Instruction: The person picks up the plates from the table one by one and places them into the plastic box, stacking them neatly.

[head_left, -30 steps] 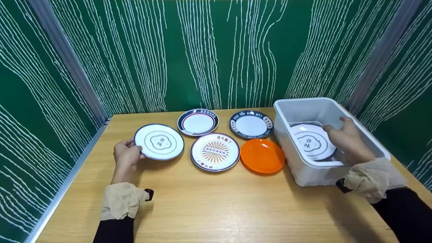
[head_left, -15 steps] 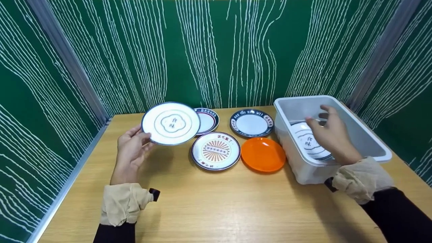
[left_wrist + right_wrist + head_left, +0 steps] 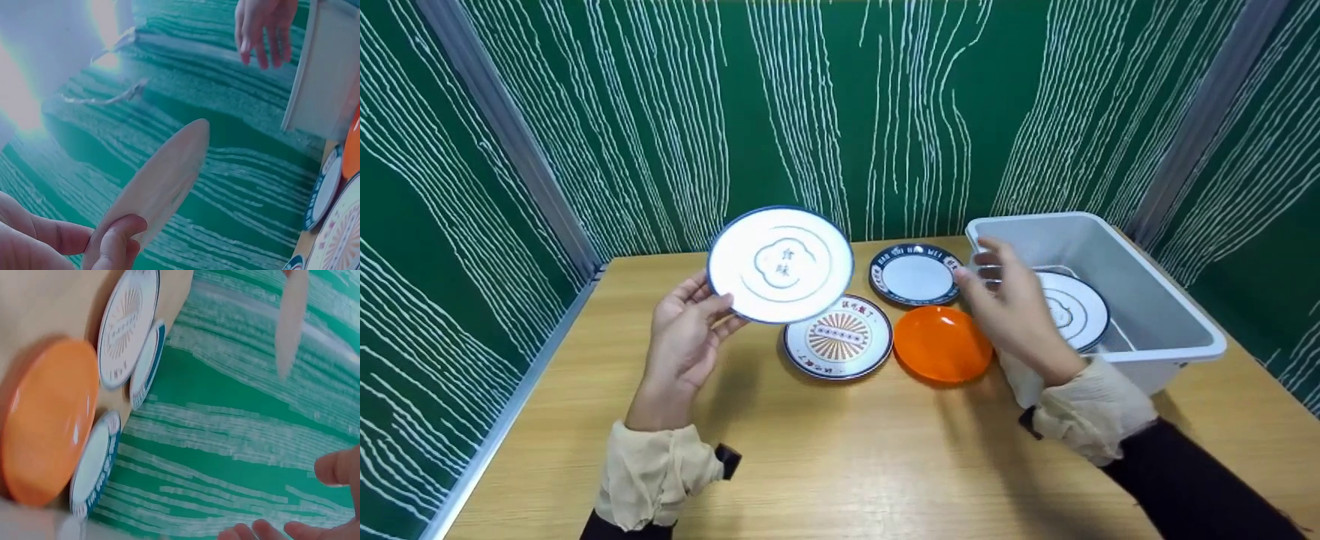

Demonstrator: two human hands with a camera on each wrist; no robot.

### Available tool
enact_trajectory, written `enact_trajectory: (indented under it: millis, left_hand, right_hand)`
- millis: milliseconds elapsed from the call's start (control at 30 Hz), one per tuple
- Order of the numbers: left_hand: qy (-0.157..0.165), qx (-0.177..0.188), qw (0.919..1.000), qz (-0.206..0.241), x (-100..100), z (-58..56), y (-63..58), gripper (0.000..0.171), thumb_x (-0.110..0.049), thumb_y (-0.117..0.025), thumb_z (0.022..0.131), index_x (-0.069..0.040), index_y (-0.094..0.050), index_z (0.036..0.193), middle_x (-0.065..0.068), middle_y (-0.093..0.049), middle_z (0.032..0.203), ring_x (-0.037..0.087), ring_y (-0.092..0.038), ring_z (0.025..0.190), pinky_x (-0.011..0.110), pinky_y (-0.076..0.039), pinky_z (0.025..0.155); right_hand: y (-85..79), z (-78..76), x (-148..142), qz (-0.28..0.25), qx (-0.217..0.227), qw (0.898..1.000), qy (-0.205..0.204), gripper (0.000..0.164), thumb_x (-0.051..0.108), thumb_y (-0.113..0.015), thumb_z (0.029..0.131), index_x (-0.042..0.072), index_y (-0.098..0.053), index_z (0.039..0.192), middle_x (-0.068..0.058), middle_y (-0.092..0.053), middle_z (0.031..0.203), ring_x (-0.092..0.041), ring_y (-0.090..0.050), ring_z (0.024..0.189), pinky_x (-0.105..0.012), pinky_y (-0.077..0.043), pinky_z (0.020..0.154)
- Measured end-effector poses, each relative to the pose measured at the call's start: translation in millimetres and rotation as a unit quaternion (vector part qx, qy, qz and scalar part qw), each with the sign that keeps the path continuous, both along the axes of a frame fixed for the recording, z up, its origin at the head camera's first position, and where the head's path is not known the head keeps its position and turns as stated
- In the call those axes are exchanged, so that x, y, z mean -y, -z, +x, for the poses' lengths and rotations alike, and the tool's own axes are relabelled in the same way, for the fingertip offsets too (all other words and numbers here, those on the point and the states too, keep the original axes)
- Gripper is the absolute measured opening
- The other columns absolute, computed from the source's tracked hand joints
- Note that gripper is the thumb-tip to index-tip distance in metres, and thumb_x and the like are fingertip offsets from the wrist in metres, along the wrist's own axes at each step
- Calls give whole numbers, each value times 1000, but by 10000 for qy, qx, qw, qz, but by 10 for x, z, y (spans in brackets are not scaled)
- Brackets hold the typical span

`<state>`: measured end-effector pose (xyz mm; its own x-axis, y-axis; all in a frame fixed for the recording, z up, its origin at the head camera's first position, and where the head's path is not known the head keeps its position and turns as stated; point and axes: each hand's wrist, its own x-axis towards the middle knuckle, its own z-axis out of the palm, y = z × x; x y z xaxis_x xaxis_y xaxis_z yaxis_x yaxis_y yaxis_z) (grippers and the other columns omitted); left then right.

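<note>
My left hand (image 3: pixel 686 345) pinches the left rim of a white plate (image 3: pixel 781 262) with a blue edge and characters in its middle. The plate is raised above the table and tilted toward the head camera. In the left wrist view, the thumb and fingers grip the edge of this plate (image 3: pixel 160 180). My right hand (image 3: pixel 1016 307) is in the air by the near left side of the white plastic bin (image 3: pixel 1170 354), fingers loosely spread and holding nothing. A similar white plate (image 3: pixel 1080 307) lies inside the bin, partly hidden by the right hand.
On the wooden table (image 3: pixel 840 465) lie a sunburst-patterned plate (image 3: pixel 838 337), an orange plate (image 3: pixel 943 345) and a dark-rimmed plate (image 3: pixel 916 274). Another dark-rimmed plate (image 3: pixel 147 364) is hidden behind the raised plate in the head view. Green panels (image 3: pixel 900 112) with white lines stand behind.
My left hand has lifted the white plate off the table's left side and carried it up and right. My right hand has come out of the bin and moved left, empty.
</note>
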<state>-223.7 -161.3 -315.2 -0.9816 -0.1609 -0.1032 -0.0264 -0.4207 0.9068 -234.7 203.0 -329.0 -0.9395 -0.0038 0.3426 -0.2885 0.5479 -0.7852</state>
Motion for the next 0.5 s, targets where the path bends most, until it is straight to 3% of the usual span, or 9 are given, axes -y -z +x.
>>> enact_trajectory:
  millis: [167,233,300,367,500]
  left_hand:
    - [116,-259,9995,113,-263,87,66,53,17,-52,93,2,-41,142,14,-48,125,20,-63,88,32,-62,81]
    - [170,-293,9993,180,-359,129,88,52,18,-52,92,2,-42,141,15,-48,125,21,-64,87,32,-62,78]
    - [220,-323,9989,241,-446,163,103,52,19,-52,92,3,-41,140,16,-46,125,22,-64,88,32,-62,78]
    - [234,-327,9988,284,-526,197,114,52,19,-52,92,3,-41,141,16,-45,127,22,-63,89,32,-62,77]
    - [184,-311,9986,381,-682,257,147,54,20,-53,93,2,-40,142,17,-41,131,25,-62,97,35,-63,80]
  right_hand:
    - [117,0,247,-27,-76,9997,-232,56,29,-59,105,2,-41,151,-20,-57,136,-35,-57,120,-50,-49,106]
    - [148,9,315,-204,157,9989,-404,56,34,-58,105,4,-43,150,-19,-58,135,-33,-59,118,-48,-51,104]
    - [159,25,371,-750,571,9932,-686,57,39,-55,106,5,-43,150,-18,-59,135,-33,-61,117,-46,-53,102]
    - [156,45,421,-1612,1077,9758,-1008,60,44,-53,106,5,-42,150,-19,-58,134,-33,-63,115,-45,-54,101]
    - [118,95,468,-3446,1926,9073,-1447,54,39,-51,108,1,-42,146,-19,-59,124,-32,-68,105,-43,-57,97]
